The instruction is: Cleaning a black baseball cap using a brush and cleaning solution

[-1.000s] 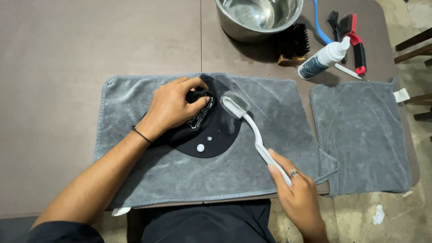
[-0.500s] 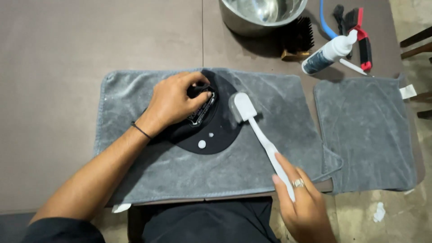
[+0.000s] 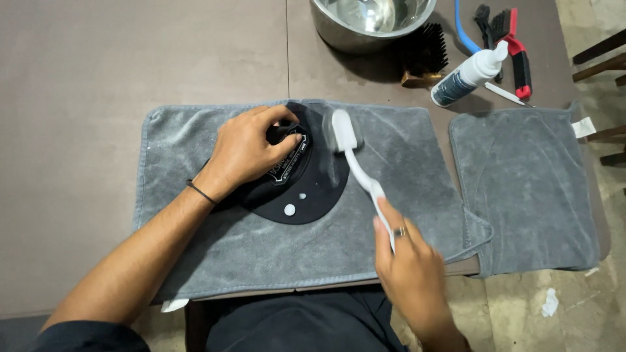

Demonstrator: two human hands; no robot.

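Two hands work over a black cap point(image 3: 306, 186) lying on a grey towel point(image 3: 404, 163) near the front edge of the tabletop point(image 3: 130, 58). One risk, as I judge it: the brush point(image 3: 355, 166) head sits at the far edge of the cap's brim, partly over the towel, so a stroke could slip off and scrub cloth instead. Another: the cap is pinned only at its crown, so hard strokes might drag the brim and bunch the towel.

Left hand point(image 3: 251, 150) reaches in from the front left corner, forearm slanting across the towel, palm down, fingers curled and pressed onto the crown. Right hand point(image 3: 407, 267) comes up from the front edge, fingers closed round the white brush handle, head pointing away and blurred. A second towel point(image 3: 528, 182) lies toward the right edge; a steel bowl point(image 3: 372, 23), bottle point(image 3: 466, 72) and dark brushes point(image 3: 427, 52) stand along the far edge.
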